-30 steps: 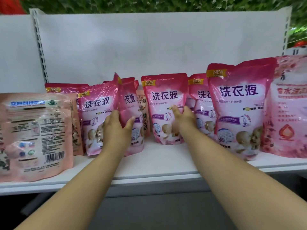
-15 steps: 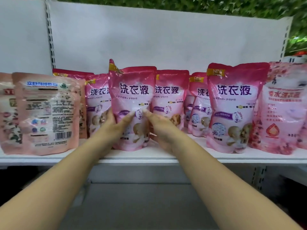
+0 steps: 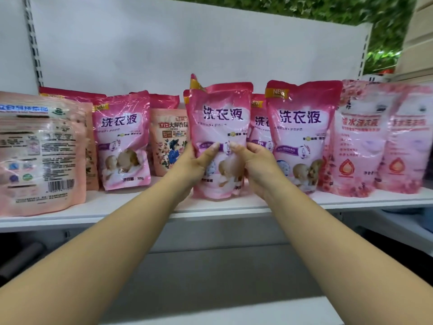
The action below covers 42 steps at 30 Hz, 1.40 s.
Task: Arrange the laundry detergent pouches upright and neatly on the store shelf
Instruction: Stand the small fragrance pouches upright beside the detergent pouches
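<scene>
White shelf (image 3: 140, 205) with a white back panel (image 3: 187, 50), seen from the head camera; green foliage shows above the panel. Centre: a pink detergent pouch (image 3: 221, 113) stands at the front of the shelf, base on the board, roughly upright, its top corner folded up at the left. Both hands hold it low on its front. The left hand (image 3: 194, 163) wraps the pouch's left edge, thumb laid across the face; the right hand (image 3: 255, 165) mirrors it on the right edge. Each grip is narrow and closed round the pouch, thumbs nearly meeting.

Step in hand, as judged: seating this pouch in the front row, in the gap between its neighbours. The next move would call for squaring its face to the front, settling the base flat, and letting go without tipping it; the soft filled bag may slump if released leaning.

Count of what shows: pink pouches of the same print, at least five, namely the held one, one to the left (image 3: 121, 139), one to the right (image 3: 302, 134), one partly hidden between (image 3: 259, 120), and dark-pink tops behind whose number cannot be told. Paler pink pouches at far right (image 3: 358, 141): two. Peach pouches: one flowered front (image 3: 168, 139), one turned back-out at far left (image 3: 39, 151), with at least one more behind it.
</scene>
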Each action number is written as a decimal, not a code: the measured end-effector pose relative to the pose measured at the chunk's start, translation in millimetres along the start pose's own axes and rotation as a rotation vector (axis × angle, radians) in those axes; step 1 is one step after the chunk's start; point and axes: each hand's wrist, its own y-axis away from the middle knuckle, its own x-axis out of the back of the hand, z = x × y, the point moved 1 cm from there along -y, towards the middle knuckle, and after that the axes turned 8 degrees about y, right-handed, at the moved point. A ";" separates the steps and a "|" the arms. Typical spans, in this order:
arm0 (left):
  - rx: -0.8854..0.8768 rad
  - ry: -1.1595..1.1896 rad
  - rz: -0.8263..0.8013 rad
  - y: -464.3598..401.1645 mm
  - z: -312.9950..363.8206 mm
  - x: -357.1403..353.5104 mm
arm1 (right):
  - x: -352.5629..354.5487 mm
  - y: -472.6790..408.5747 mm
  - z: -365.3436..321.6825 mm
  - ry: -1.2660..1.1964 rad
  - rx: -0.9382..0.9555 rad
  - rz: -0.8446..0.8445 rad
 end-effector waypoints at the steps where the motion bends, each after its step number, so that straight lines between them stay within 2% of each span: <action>1: 0.025 0.001 -0.014 1.3 -2.9 -0.8 | 2.1 0.9 1.8 0.011 0.006 0.003; 9: 0.141 -0.014 -0.072 6.5 -13.3 6.7 | 6.1 5.4 12.9 0.027 0.039 0.135; 13: 0.136 -0.031 -0.083 6.6 -14.9 8.4 | 5.9 6.9 14.9 0.017 0.046 0.090; 19: 0.108 -0.053 -0.046 5.9 -15.7 9.1 | 3.2 7.3 18.2 0.220 0.070 0.139; 28: 0.075 -0.382 0.023 11.5 -10.8 7.1 | 1.2 11.7 15.1 0.328 0.094 0.270; 32: 0.132 -0.409 -0.004 19.5 -5.1 7.3 | 1.1 14.7 13.2 0.367 0.115 0.273; 34: 0.148 -0.520 -0.033 25.3 -1.0 7.0 | 2.2 18.5 11.2 0.391 0.138 0.259; 39: 0.005 -0.843 0.003 55.3 21.9 41.0 | 5.0 44.3 0.8 0.555 0.271 0.264; 42: -0.222 -0.942 0.169 83.5 41.3 86.1 | -4.1 57.8 -6.6 0.616 0.366 0.348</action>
